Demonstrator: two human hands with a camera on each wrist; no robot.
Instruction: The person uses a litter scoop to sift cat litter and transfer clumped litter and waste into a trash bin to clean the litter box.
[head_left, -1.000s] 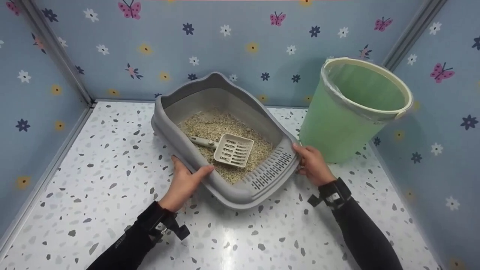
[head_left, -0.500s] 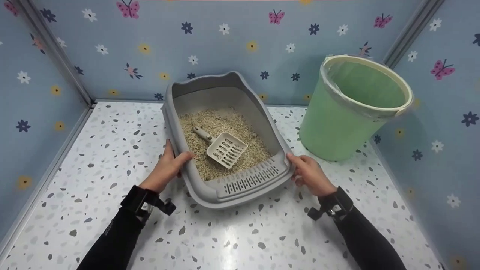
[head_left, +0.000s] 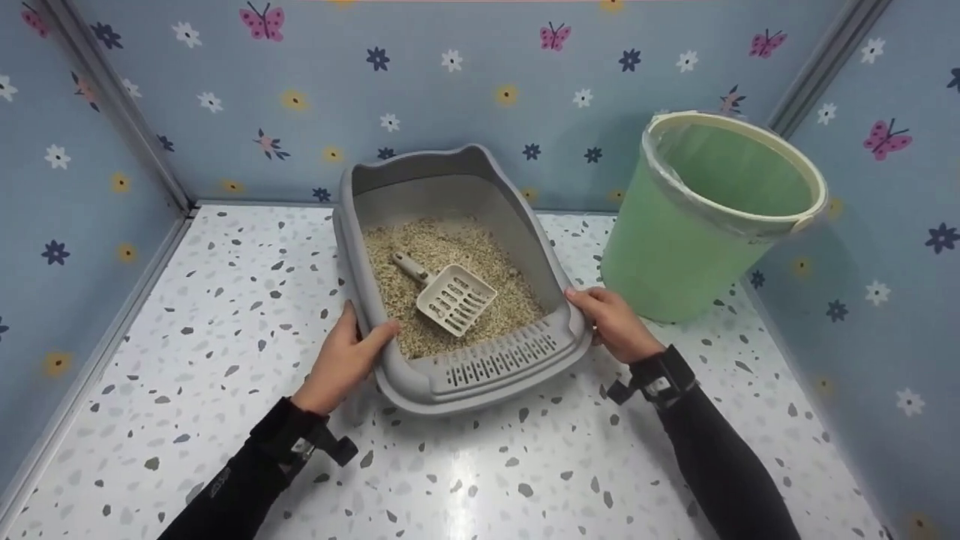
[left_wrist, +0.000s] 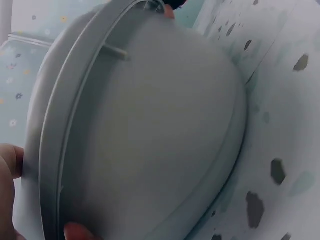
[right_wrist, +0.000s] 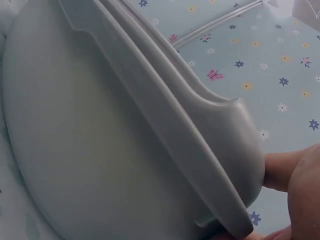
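Note:
A grey litter box (head_left: 465, 397) stands on the speckled surface, turned slightly, its slotted step at the front right. Tan granular litter (head_left: 487, 240) covers its bottom, and a beige slotted litter scoop (head_left: 456, 300) lies on top, handle toward the back left. My left hand (head_left: 337, 367) grips the left rim, thumb over the top. With my right hand (head_left: 619, 326) I hold the front right corner, thumb on the rim. Both wrist views show the box's smooth outer wall (left_wrist: 160, 110) from below the rim. In the left one, fingertips (left_wrist: 77, 232) curl under the rim's lip.
A light green bin (head_left: 675, 247) with a cream ring and a clear liner stands just right of the box. Blue flowered panels (head_left: 465, 90) close off the back and both sides. The white speckled surface (head_left: 225, 300) extends around the box.
The litter box has turned, its slotted front swinging left to face me more, with the scoop turning along. Both hands kept hold and shifted slightly left; in the last half second little moved.

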